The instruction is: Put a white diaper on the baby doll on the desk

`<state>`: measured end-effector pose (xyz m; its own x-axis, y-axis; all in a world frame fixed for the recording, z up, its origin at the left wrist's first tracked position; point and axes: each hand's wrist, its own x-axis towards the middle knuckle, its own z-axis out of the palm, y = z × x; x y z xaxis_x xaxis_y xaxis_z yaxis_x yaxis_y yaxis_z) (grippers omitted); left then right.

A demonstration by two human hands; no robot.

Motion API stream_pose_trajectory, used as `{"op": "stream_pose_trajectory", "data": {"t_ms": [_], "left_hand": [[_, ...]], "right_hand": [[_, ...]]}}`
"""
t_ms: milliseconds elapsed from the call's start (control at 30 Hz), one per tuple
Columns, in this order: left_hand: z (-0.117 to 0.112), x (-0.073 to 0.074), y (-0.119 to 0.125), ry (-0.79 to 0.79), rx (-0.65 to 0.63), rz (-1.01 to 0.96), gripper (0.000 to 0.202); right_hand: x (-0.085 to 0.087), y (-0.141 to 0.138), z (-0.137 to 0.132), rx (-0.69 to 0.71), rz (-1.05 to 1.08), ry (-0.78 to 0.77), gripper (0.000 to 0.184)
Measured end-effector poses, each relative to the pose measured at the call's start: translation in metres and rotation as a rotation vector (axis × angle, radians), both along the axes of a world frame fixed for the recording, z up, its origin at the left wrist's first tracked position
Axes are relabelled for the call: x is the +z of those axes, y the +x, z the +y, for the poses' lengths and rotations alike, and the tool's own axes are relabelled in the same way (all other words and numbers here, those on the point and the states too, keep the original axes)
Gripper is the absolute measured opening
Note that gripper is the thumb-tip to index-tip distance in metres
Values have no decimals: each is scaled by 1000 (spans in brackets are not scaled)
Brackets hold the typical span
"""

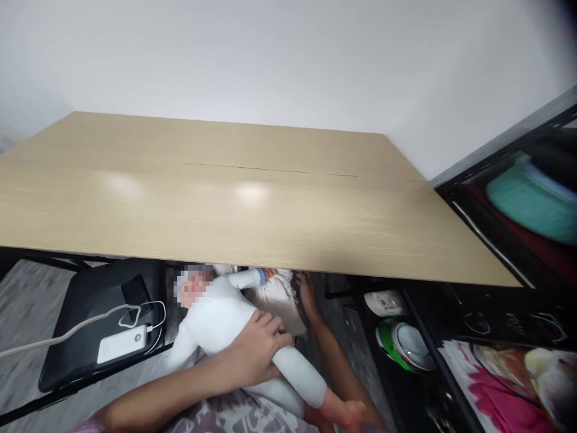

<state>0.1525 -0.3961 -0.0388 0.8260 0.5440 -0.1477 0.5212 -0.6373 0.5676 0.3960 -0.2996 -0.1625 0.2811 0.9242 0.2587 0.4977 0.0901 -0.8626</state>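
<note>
A baby doll [220,313] in a white suit lies tilted across my lap, its head at the left and its bare feet at the lower right. My left hand [261,346] is wrapped over the doll's hip and upper leg. Under the table's front edge, my right hand [307,296] is beside a whitish gathered cloth item [282,300], possibly a bag. The tabletop edge cuts off part of that hand, so its grip is hidden. One doll arm with a blue cuff stretches toward the cloth.
A light wooden table [252,216] spans the view against a white wall. At left, a black stool [90,319] bears a white power bank [122,344], cable and dark phone. Shelving at right holds a green-rimmed tin [406,344], a pink item [505,400] and a teal container [532,195].
</note>
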Motion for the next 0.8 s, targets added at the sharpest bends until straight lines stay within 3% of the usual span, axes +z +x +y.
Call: {"op": "stream_pose_trajectory", "data": {"t_ms": [100, 167, 267, 367, 433, 600, 800], "left_hand": [[0, 2, -1, -4, -3, -13, 40], [1, 3, -1, -10, -10, -10, 40], [1, 2, -1, -18, -11, -6, 40], [0, 0, 0, -23, -4, -21, 40], [-1, 0, 0, -21, -4, -12, 41], [-8, 8, 0, 24, -51, 97, 45], [-15, 14, -1, 105, -102, 155, 40]], "right_hand": [[1, 14, -11, -43, -35, -10, 43], [11, 10, -18, 18, -63, -29, 37], [37, -11, -24, 321, -164, -86, 36], [58, -41, -16, 716, -336, -149, 55], [64, -59, -4, 868, -436, -205, 65], [65, -101, 26, 952, -620, -342, 70], [79, -131, 22, 954, -720, -379, 35]]}}
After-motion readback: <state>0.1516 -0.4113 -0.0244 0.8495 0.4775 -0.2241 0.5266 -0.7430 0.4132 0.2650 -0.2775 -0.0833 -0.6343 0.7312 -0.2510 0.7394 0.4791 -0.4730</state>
